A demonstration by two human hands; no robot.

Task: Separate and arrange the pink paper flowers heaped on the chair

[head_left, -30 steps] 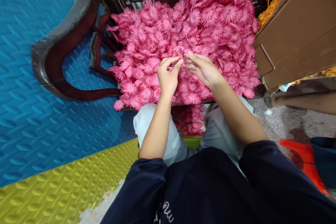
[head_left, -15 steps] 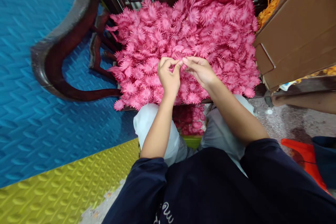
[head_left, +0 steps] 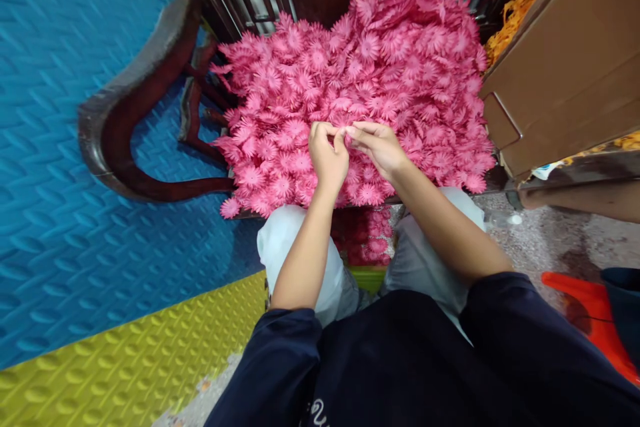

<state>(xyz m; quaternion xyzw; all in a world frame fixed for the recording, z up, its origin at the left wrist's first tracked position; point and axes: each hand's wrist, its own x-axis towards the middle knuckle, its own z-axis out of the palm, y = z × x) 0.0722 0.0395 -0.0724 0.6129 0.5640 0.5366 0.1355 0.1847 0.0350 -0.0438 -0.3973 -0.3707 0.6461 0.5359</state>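
A large heap of pink artificial flowers [head_left: 300,87] with thin, spiky petals lies on a dark wooden seat. Just above the near part of the heap, my left hand [head_left: 329,155] is closed, thumb and forefinger pinched together. My right hand [head_left: 381,147] meets it fingertip to fingertip, its thumb and forefinger also pinched. Between the fingertips shows a bit of a pink artificial flower [head_left: 349,139], mostly covered by the fingers and hard to tell from the heap behind.
A curved dark wooden armrest [head_left: 107,140] borders the heap at left. On the right stands a cardboard box [head_left: 560,60], with orange material [head_left: 520,0] beside it. Another person's leg [head_left: 585,203] reaches in at right. Blue matting [head_left: 50,213] covers the floor at left.
Both hands stay pinched together at nearly the same spot over the heap. The whole view has shifted slightly, so the scene sits a little lower.
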